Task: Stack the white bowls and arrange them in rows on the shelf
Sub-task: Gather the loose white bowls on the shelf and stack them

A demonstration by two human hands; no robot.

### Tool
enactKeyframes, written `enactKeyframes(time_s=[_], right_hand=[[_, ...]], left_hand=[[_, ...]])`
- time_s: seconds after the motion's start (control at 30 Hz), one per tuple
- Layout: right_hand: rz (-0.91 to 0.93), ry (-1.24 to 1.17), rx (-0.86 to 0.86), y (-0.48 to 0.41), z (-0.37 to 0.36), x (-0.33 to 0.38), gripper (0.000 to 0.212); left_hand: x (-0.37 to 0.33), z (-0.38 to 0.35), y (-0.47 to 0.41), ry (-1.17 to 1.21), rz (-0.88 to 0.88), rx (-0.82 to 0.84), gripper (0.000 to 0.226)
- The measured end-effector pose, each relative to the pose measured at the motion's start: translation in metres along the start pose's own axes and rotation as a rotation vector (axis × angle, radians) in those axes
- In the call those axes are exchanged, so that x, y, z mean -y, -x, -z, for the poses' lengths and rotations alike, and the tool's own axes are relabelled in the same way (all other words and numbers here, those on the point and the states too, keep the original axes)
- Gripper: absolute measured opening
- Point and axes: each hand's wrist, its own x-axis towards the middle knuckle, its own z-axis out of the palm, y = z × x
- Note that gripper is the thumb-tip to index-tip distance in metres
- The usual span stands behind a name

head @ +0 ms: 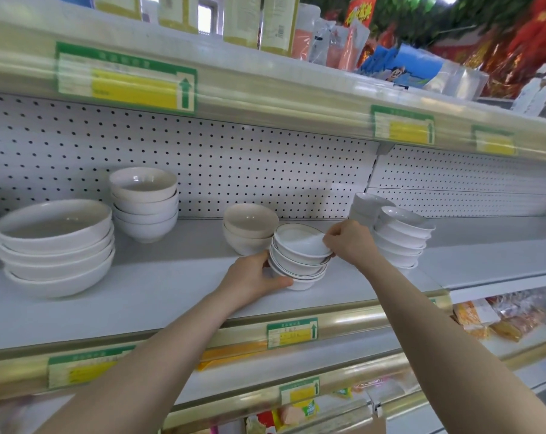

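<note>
- Head view: a stack of small white bowls (300, 258) with thin dark rim lines sits on the grey shelf (171, 296), centre, tilted slightly.
- Left hand (256, 277), at 8 o'clock of the stack, cups its base, fingers wrapped round it.
- Right hand (350, 242), at 3 o'clock, pinches the top bowl's rim.
- Glossy, round stacks: large bowls (55, 245) far left, deep bowls (145, 203) and cream bowls (249, 228) behind, another stack (401, 236) right.
- Perforated white back panel (234, 170).
</note>
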Motion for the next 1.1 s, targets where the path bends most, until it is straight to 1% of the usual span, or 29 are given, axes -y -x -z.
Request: enactKeyframes(time_s=[0.07,0.13,0.2,0.27,0.33,0.4,0.47,0.53,0.63,0.7,0.8,0.87,0.93,1.03,1.1], right_hand=[[-0.003,0.176,-0.036,-0.004,0.004,0.009,0.023],[0.017,0.325,-0.078,-0.012,0.01,0.025,0.034],[0.086,0.353,-0.075,-0.027,0.01,0.045,0.037],[0.183,0.333,-0.04,-0.044,0.004,0.067,0.031],[0.285,0.324,0.058,-0.057,-0.006,0.086,0.02],[0.383,0.307,0.203,-0.071,-0.018,0.096,0.021],[0.457,0.348,0.326,-0.086,-0.032,0.101,0.026],[0.481,0.426,0.393,-0.105,-0.049,0.105,0.032],[0.489,0.6,0.462,-0.134,-0.068,0.108,0.032],[0.472,0.648,0.509,-0.146,-0.076,0.107,0.032],[0.44,0.61,0.545,-0.138,-0.075,0.111,0.03],[0.436,0.593,0.508,-0.128,-0.075,0.117,0.029],[0.47,0.559,0.469,-0.119,-0.072,0.123,0.028],[0.506,0.517,0.491,-0.12,-0.067,0.133,0.033],[0.543,0.481,0.504,-0.114,-0.056,0.141,0.032]], left_hand=[[0.007,0.006,0.001,-0.043,0.033,0.004,0.068],[0.016,0.016,0.002,-0.085,0.096,-0.021,0.07],[0.026,0.028,0.001,-0.123,0.147,-0.063,0.063],[0.036,0.039,0.0,-0.154,0.195,-0.092,0.059],[0.044,0.05,-0.004,-0.172,0.254,-0.104,0.064],[0.049,0.057,-0.009,-0.186,0.308,-0.094,0.073],[0.053,0.061,-0.013,-0.211,0.334,-0.065,0.08],[0.053,0.062,-0.014,-0.221,0.351,-0.039,0.084],[0.05,0.062,-0.015,-0.225,0.365,-0.023,0.08],[0.049,0.06,-0.014,-0.24,0.374,-0.019,0.081],[0.05,0.056,-0.014,-0.223,0.391,-0.038,0.083],[0.048,0.055,-0.012,-0.203,0.398,-0.06,0.082],[0.042,0.053,-0.01,-0.179,0.381,-0.096,0.081],[0.036,0.053,-0.006,-0.141,0.354,-0.173,0.075],[0.034,0.057,-0.001,-0.127,0.336,-0.255,0.074]])
